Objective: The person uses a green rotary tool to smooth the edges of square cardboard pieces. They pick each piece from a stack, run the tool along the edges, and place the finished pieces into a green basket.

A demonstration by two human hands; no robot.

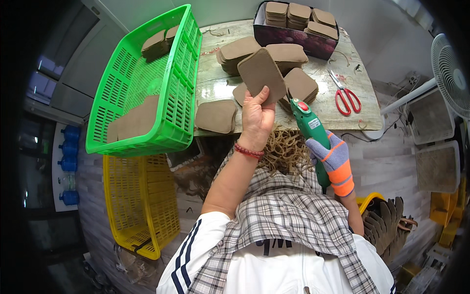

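My bare left hand [258, 117], with a red bead bracelet at the wrist, is closed on the near edge of a brown pad [263, 73] with rounded corners, tilted up above the table. My right hand [334, 159], in a grey and orange glove, is wrapped round a green handheld electric cutter [306, 120] with a red button. The cutter's tip points at the table, just right of the held pad and apart from it. Stacks of similar pads [301, 83] lie behind and beside the hands. Tangled brown trimmings [281, 154] rest on my checked apron.
Left stands a green plastic crate [178, 103] with pads inside; below it, a yellow crate [139, 201]. A dark box [293, 41] of pad stacks sits at the table's back. Red-handled scissors [346, 98] lie right. A white fan [449, 73] stands at far right.
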